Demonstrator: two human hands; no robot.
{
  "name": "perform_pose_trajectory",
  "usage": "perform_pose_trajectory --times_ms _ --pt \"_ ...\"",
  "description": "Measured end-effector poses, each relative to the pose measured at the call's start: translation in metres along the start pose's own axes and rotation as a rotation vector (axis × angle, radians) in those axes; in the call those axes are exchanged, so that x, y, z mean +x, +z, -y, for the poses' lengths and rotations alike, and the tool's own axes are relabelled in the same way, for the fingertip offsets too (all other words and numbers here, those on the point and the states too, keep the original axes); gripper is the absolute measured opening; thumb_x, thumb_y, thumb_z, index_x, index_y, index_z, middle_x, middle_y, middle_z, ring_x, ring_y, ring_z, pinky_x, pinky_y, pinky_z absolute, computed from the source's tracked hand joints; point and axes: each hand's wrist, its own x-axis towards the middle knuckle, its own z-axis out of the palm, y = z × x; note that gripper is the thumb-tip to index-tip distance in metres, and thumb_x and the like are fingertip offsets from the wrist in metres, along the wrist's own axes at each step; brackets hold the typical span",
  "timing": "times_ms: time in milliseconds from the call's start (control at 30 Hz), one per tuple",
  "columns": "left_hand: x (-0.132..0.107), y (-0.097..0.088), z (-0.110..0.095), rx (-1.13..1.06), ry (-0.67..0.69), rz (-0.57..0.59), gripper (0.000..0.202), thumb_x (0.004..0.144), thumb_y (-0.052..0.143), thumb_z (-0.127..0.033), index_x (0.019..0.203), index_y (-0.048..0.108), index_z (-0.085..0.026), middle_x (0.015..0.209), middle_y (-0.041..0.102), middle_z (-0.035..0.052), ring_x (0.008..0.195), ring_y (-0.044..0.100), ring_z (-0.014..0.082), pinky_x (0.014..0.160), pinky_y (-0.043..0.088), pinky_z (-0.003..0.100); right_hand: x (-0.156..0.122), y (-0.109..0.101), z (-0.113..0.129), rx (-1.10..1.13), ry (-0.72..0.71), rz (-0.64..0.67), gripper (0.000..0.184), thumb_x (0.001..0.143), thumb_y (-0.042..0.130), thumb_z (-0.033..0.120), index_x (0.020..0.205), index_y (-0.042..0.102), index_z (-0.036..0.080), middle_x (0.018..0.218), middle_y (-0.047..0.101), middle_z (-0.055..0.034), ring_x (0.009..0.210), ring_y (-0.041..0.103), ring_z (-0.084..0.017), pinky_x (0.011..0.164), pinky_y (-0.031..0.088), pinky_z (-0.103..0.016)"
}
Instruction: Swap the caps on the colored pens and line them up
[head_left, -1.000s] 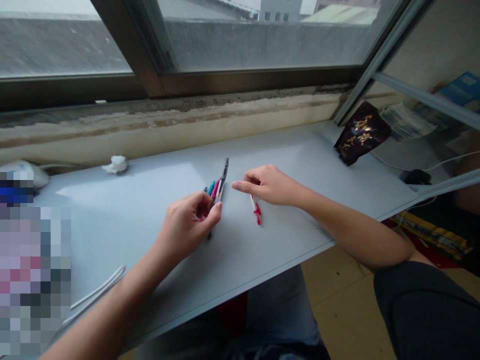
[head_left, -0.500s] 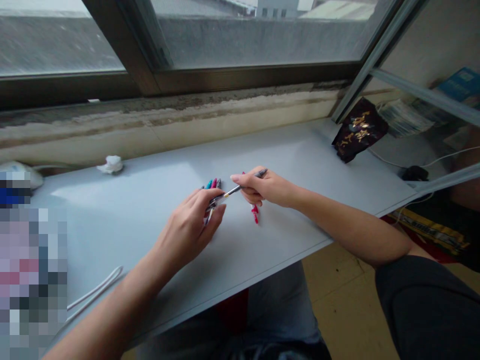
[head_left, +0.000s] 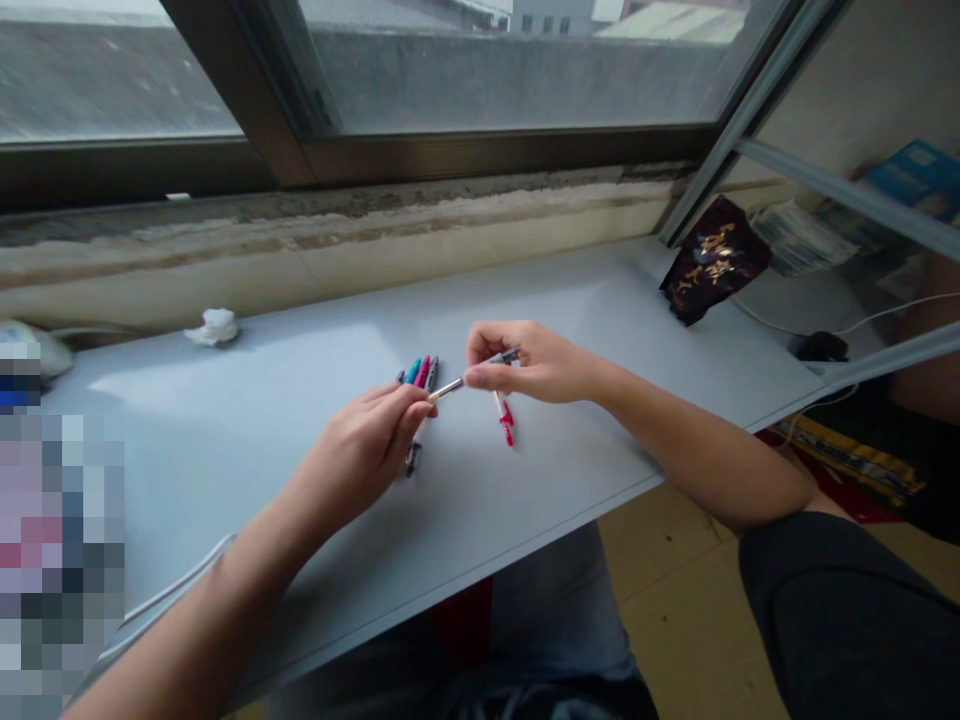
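A slim pen (head_left: 448, 390) with a metallic section spans the gap between my two hands, above the table. The thumb and fingers of my left hand (head_left: 375, 425) pinch its lower end. Closed around its upper, grey end is my right hand (head_left: 529, 365). Several pens lie beneath and behind my left hand, among them a teal pen (head_left: 413, 371), a magenta pen (head_left: 424, 371) and a grey pen (head_left: 432, 374); their middles are partly hidden. Below my right hand rests a red-and-white pen (head_left: 506, 422), its far end covered.
The white table (head_left: 570, 460) runs along a window wall. A crumpled white tissue (head_left: 214, 327) lies at the back left, and a white cable (head_left: 180, 588) at the left. At the back right stands a dark packet (head_left: 716, 260) beside a metal frame (head_left: 847, 185).
My left hand has shifted to a fingertip pinch on the pen's lower end. My right hand's fingers have curled up around the upper end, uncovering more of the red pen.
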Motion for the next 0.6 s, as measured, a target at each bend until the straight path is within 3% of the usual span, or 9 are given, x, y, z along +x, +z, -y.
perform_pose_trajectory --times_ms 100,200,300,400,467,533,600 --pt "0.001 0.000 0.007 0.049 -0.014 -0.010 0.044 0.117 0.037 -0.045 0.098 0.069 -0.021 0.087 0.074 0.0084 0.077 0.070 0.0229 0.076 0.055 0.033 0.001 -0.003 -0.002 -0.059 0.090 -0.001 0.055 0.108 0.054 0.062 0.072 0.055 0.020 0.062 0.055 0.0022 0.062 0.048 -0.011 0.065 0.038 -0.027" --pt "0.001 0.001 0.010 0.067 -0.043 0.007 0.049 0.117 0.033 -0.049 0.098 0.068 -0.022 0.087 0.074 0.0082 0.077 0.069 0.0234 0.076 0.054 0.033 0.001 -0.005 -0.006 -0.095 0.047 -0.073 0.033 0.099 0.073 0.048 0.090 0.064 0.017 0.074 0.062 0.0022 0.066 0.051 -0.011 0.065 0.039 -0.026" --pt "0.001 0.002 0.010 0.081 -0.073 0.015 0.052 0.117 0.030 -0.052 0.098 0.068 -0.022 0.085 0.074 0.0071 0.076 0.068 0.0235 0.074 0.052 0.033 0.002 -0.003 -0.010 -0.065 0.007 -0.155 0.040 0.092 0.080 0.045 0.115 0.065 0.017 0.093 0.070 -0.0013 0.075 0.059 -0.012 0.069 0.044 -0.026" --pt "0.002 0.003 0.011 0.099 -0.096 0.033 0.054 0.116 0.029 -0.055 0.097 0.069 -0.022 0.084 0.074 0.0077 0.076 0.067 0.0246 0.075 0.052 0.034 0.003 -0.002 -0.013 0.017 0.083 -0.126 0.038 0.101 0.069 0.053 0.107 0.065 0.016 0.087 0.071 -0.0031 0.071 0.062 -0.013 0.067 0.047 -0.027" --pt "0.002 0.004 0.011 0.104 -0.111 0.049 0.055 0.115 0.030 -0.055 0.098 0.070 -0.022 0.083 0.074 0.0076 0.076 0.067 0.0254 0.076 0.053 0.035 0.003 -0.002 -0.014 0.023 0.081 -0.114 0.031 0.101 0.069 0.046 0.101 0.065 0.016 0.088 0.072 -0.0040 0.071 0.062 -0.013 0.068 0.048 -0.028" --pt "0.002 0.005 0.011 0.107 -0.129 0.061 0.053 0.114 0.031 -0.054 0.100 0.071 -0.022 0.081 0.073 0.0068 0.075 0.066 0.0255 0.077 0.054 0.035 0.003 -0.003 -0.015 -0.009 0.032 -0.137 0.028 0.094 0.077 0.035 0.110 0.065 0.016 0.100 0.074 -0.0049 0.076 0.062 -0.012 0.072 0.050 -0.028" --pt "0.003 0.004 0.011 0.110 -0.150 0.057 0.052 0.113 0.032 -0.053 0.101 0.071 -0.022 0.080 0.072 0.0062 0.074 0.066 0.0249 0.078 0.055 0.035 0.004 -0.003 -0.016 -0.023 0.008 -0.164 0.042 0.088 0.082 0.032 0.122 0.062 0.018 0.110 0.074 -0.0048 0.079 0.063 -0.012 0.075 0.051 -0.027"
